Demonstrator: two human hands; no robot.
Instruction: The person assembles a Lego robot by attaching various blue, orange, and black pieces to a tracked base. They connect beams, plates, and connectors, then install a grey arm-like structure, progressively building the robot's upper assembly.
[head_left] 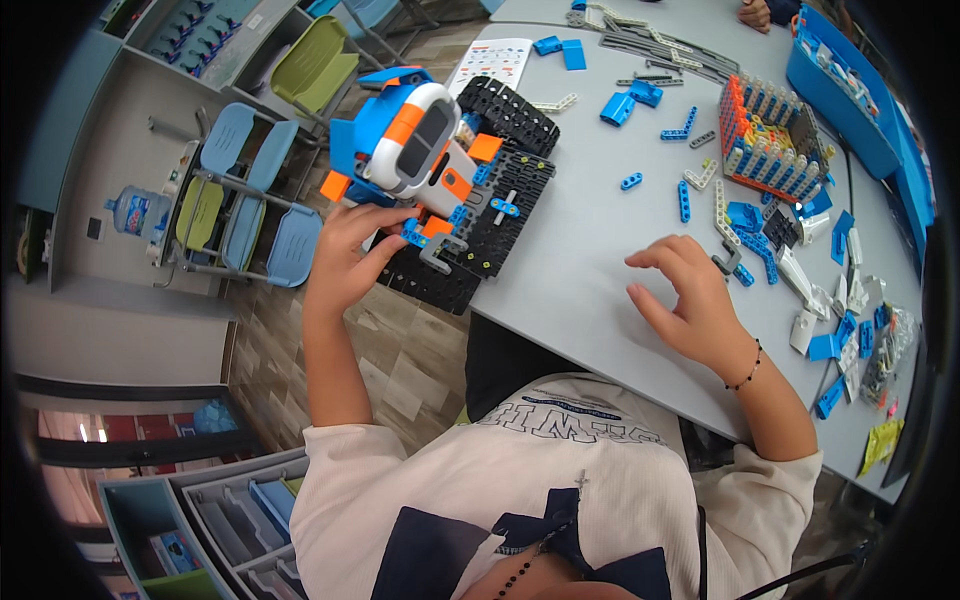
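Observation:
A toy robot (425,150) built of blue, white and orange pieces stands at the table's left edge on black tank tracks (508,228). My left hand (352,258) is at its near left side, thumb and fingers closed on a small blue piece low on the robot's body. A grey bent bracket (440,254) juts out beside those fingers. My right hand (688,305) hovers over the grey table (575,290), fingers apart and holding nothing. Just beyond its knuckles lie a dark grey connector and a small blue piece (743,275).
An orange-walled basket (765,145) of yellow parts stands at the right, near a blue bin (845,95). Loose blue, white and grey beams and panels spread across the right side. A printed sheet (492,62) lies behind the robot. Another person's hand (755,14) rests at the far edge.

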